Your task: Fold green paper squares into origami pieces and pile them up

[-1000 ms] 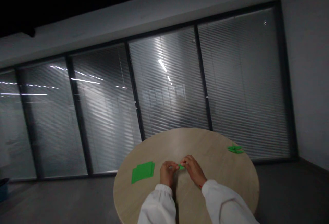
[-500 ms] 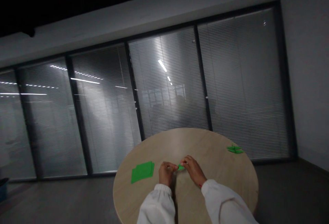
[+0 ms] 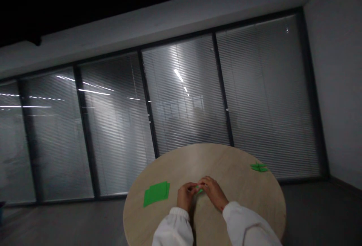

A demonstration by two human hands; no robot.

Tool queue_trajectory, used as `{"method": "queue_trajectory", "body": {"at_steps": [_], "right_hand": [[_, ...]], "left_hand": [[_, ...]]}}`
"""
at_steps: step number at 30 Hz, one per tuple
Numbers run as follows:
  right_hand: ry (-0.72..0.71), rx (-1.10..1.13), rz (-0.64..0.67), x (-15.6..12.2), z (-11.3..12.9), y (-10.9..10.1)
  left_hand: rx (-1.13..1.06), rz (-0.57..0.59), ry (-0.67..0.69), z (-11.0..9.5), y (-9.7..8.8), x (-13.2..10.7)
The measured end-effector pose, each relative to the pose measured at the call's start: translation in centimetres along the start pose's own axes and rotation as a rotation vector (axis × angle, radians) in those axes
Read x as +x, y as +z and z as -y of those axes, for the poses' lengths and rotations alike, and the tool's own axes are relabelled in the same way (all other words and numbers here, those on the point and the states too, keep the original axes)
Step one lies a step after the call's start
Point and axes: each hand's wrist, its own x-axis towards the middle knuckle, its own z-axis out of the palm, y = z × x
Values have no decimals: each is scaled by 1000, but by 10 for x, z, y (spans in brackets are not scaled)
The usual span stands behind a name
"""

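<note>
Both my hands meet over the middle of a round light-wood table [image 3: 237, 200]. My left hand [image 3: 185, 197] and my right hand [image 3: 213, 192] pinch a small folded green paper piece [image 3: 199, 190] between their fingertips, just above the tabletop. Most of the piece is hidden by the fingers. White sleeves cover both forearms. A small stack of flat green paper sheets [image 3: 156, 193] lies on the table to the left of my left hand. A finished folded green paper shape [image 3: 258, 167] rests near the table's far right edge.
Beyond the table stands a glass wall [image 3: 183, 99] with closed blinds and dark frames, reflecting ceiling lights. A grey wall [image 3: 336, 87] rises at the right. Dark floor [image 3: 56, 223] surrounds the table. The room is dim.
The view has shifted slightly, so the table and hands sit a little lower in the picture. My fingertips have drawn closer together around the green piece.
</note>
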Motion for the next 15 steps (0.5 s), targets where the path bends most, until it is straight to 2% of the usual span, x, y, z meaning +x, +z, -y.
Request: {"method": "queue_trajectory", "body": {"at_steps": [2,8,12,15], "right_hand": [[39,65,-21,0,-2,0],[219,237,-96,3,-9,3],[209,394,-24,5,-9,6],[188,418,3,5,-6,6]], "left_hand": [[-55,27,-57,1,1,1],[-320,14,-186,3,-1,4],[-506,30,-276,3,-1,1],[-597,74,-310,0,-1,-3]]}}
